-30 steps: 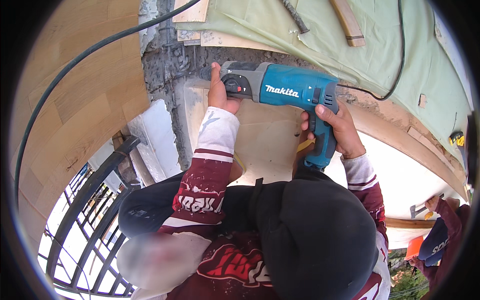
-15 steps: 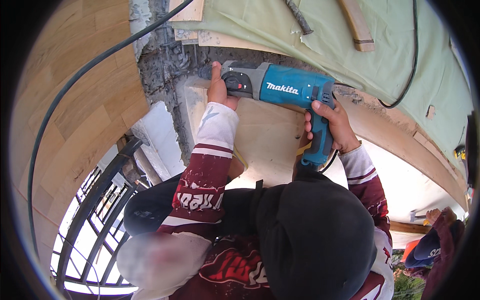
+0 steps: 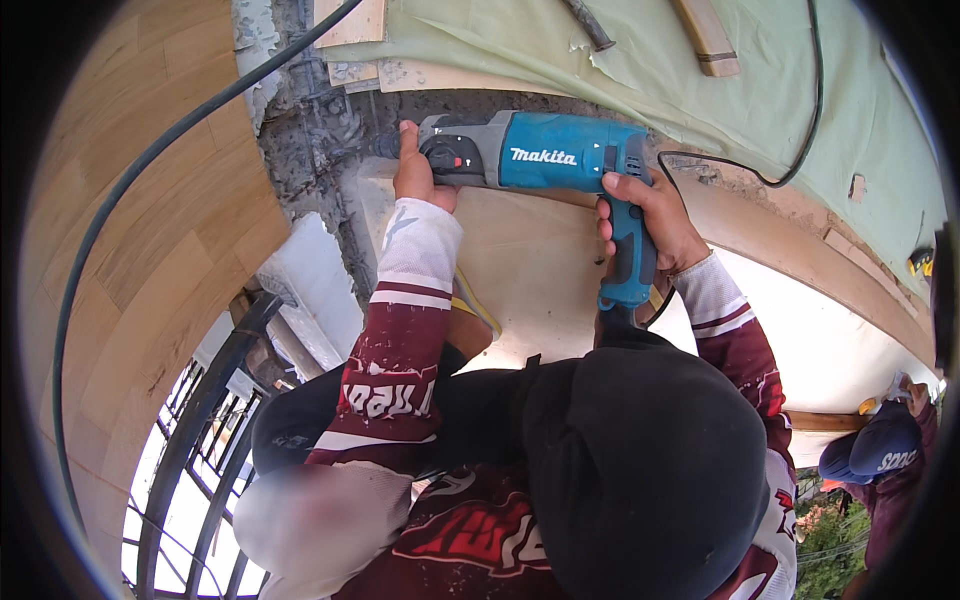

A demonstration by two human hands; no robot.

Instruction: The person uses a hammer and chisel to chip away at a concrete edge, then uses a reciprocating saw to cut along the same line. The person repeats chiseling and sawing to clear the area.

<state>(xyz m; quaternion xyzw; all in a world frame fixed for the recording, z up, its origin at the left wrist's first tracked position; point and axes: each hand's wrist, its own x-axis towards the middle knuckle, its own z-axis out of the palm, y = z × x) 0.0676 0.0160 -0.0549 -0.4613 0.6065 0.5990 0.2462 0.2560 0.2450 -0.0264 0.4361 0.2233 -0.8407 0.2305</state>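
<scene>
A teal and grey rotary hammer drill (image 3: 556,152) lies sideways across the view, its nose to the left. My right hand (image 3: 652,215) is wrapped round its rear grip, the thumb over the top of the handle. Under the grey front housing, my left hand (image 3: 424,178) supports the tool, one finger reaching up beside the chuck (image 3: 386,146). The chuck points at a strip of rough, broken concrete (image 3: 305,150). I cannot make out a bit or whether it touches the concrete.
Wooden flooring (image 3: 150,190) with a black cable (image 3: 120,195) over it is at left. Green sheeting (image 3: 600,50) at the top bears a metal bar (image 3: 588,24) and a wooden handle (image 3: 708,38). Dark metal railing (image 3: 205,420) stands lower left. Another person (image 3: 885,450) works at far right.
The whole view has shifted slightly, so drill and hands appear a little further left. My grip looks the same. At far right, the other person has changed position.
</scene>
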